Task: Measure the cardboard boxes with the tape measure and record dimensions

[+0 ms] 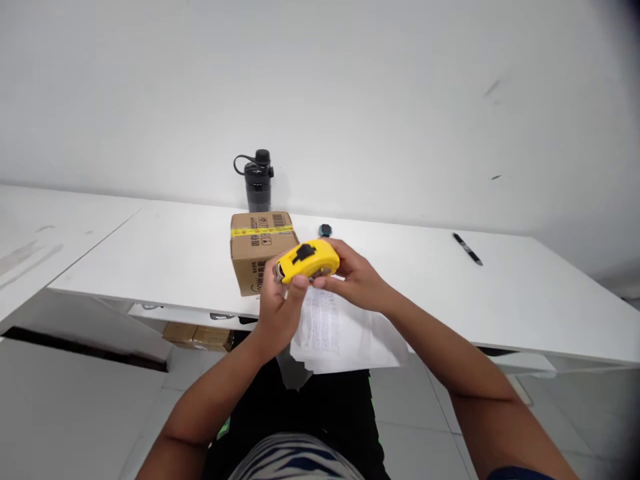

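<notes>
A yellow tape measure with a black thumb lock is held in front of me, above the near edge of the white table. My right hand wraps around its right end. My left hand pinches the lower left corner, at the tape's metal tip. Just behind stands a small cardboard box bound with yellow tape. Printed paper sheets lie under my hands and hang over the table's edge.
A black water bottle stands against the wall behind the box. A small blue object lies to its right. A black marker lies farther right. More cardboard boxes sit below the table.
</notes>
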Motion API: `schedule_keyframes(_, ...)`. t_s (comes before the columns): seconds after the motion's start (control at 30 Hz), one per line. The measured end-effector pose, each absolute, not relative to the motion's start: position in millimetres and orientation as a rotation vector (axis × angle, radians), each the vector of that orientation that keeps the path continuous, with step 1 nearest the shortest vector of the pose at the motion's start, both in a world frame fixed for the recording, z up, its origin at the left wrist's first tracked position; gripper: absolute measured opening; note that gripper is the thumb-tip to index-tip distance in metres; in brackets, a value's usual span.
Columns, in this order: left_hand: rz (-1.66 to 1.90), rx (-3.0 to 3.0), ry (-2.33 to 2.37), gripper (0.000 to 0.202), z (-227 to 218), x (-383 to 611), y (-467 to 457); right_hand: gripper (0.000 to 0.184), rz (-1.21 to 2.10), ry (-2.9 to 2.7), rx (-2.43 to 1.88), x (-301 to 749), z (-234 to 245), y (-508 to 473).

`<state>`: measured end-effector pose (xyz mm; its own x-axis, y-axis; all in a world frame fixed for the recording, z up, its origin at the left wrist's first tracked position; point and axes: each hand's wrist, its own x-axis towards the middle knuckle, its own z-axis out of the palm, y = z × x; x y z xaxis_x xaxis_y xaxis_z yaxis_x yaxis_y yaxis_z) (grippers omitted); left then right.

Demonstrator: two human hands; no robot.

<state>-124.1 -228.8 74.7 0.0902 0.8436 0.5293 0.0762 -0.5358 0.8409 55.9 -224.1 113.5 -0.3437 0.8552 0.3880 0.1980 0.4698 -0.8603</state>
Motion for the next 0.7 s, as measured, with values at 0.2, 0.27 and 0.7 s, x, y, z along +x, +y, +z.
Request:
schedule_keyframes(0.2, 1.200, 1.930, 0.809, 0.050, 58, -67, -173, 0.062, 0.466, -1.772, -1.527, 133, 60, -178)
schedule_keyframes(0.27, 0.948, 2.139, 0.818, 0.045, 53, -57, -155, 0.046, 0.232, -1.758, -1.864, 147, 41, -152)
schedule_keyframes(0.7, 0.619, 2.129, 0.782, 0.039, 13, -56, -110, 0.039, 0.109, -2.047, -2.027, 158, 13, -103)
